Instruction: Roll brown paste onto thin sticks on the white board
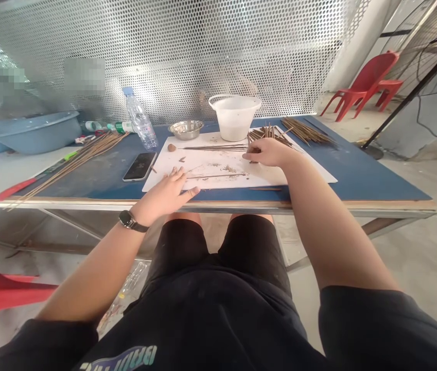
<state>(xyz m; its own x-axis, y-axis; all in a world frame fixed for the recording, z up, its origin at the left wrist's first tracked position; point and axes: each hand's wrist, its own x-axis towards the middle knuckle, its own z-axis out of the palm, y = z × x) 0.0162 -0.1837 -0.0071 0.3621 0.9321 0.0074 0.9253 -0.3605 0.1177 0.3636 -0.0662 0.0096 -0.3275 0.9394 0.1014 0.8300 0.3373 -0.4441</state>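
Observation:
My left hand point(170, 190) lies palm down with fingers spread on the left part of a white board point(156, 172). By its fingertips a thin brown stick point(218, 176) stretches across the board among brown crumbs. My right hand point(266, 152) is on the board's right side, its fingers curled together; what they hold is hidden. Just behind it is a pile of brown sticks point(266, 133). Several thin dark sticks point(214, 148) lie side by side between a round brown lump point(171, 148) and my right hand. Small brown pieces point(181, 159) lie near the left fingers.
Behind the board stand a white bucket point(236, 118) and a metal bowl point(186, 130). A phone point(140, 167) and a plastic bottle point(141, 121) are left. More stick bundles lie on the blue table point(372, 175), right point(307, 130) and left. Blue basins point(36, 135) stand far left.

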